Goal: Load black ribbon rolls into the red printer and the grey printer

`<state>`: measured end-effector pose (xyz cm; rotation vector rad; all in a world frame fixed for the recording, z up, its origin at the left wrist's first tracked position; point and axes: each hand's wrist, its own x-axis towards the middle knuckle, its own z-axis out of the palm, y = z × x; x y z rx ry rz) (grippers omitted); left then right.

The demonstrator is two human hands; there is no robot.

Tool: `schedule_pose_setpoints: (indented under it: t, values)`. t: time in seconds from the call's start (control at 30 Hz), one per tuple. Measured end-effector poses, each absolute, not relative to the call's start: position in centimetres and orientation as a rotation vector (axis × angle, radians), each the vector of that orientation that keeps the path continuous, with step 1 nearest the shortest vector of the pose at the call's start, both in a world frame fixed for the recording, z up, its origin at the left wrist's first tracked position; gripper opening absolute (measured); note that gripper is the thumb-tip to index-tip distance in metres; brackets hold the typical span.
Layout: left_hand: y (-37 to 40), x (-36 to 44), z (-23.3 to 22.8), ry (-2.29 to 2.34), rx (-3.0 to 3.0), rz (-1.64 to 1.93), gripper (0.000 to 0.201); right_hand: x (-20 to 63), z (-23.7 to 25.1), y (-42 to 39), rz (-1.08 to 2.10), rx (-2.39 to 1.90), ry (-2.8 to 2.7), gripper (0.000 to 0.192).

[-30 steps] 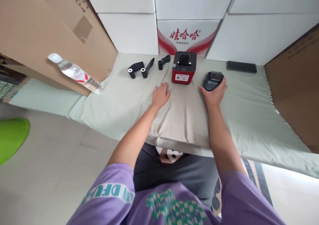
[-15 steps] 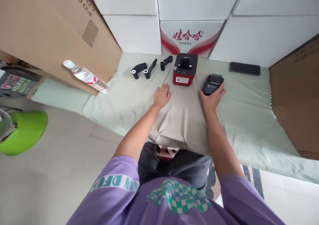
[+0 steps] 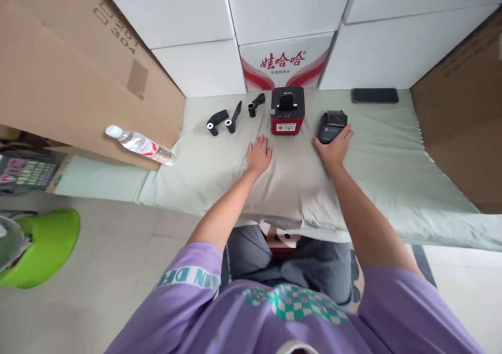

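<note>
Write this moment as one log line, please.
left hand: flat on cloth | right hand: touching black handheld printer | red printer: between hands, untouched

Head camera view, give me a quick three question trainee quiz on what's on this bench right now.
1. True or false: the left hand lies flat on the cloth.
2. What does the right hand touch? A) red label printer B) black handheld printer C) phone
3. How many black ribbon rolls lie left of the red label printer?

Key: 1 true; 2 B; 3 three.
</note>
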<state>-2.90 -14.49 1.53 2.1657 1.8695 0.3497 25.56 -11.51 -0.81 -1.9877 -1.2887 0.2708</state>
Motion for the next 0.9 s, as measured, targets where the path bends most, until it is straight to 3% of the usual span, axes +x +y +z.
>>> schedule_pose_setpoints:
  t: [0.27, 0.4, 0.5, 0.57, 0.63, 0.73, 0.9]
  values:
    - [-17.1, -4.3, 1.7, 1.729, 2.077, 0.392, 0.059, 25.6, -0.5, -11.1, 0.292, -2.018, -1.291, 0.125]
    - [-25.3, -5.5, -0.1, 1.725, 2.107, 0.547, 0.055, 25.4, -0.2, -11.4, 0.283, -1.988, -1.315, 0.124]
    - [-34.7, -6.7, -2.5, 1.568, 2.254, 0.675, 0.040, 25.4, -0.4, -11.2, 0.287, -1.995, -1.311, 0.123]
    - [-40.0, -7.6, -3.8, 1.364, 2.345, 0.434, 0.028, 25.4, -0.7, -10.9, 0.293, -2.013, -1.306, 0.120]
    - [-42.4, -8.2, -4.5, 1.385, 2.281, 0.173, 0.037, 25.5, -1.1, -10.6, 0.284, -2.002, -1.316, 0.114]
    - [-40.5, -8.4, -4.2, 1.837, 1.996, -0.142, 0.049, 25.5, -1.2, -10.5, 0.279, -1.992, -1.335, 0.111]
    - [-33.4, -7.9, -2.7, 1.821, 1.911, -0.288, 0.050, 25.1, 0.0, -11.3, 0.297, -2.006, -1.364, 0.109]
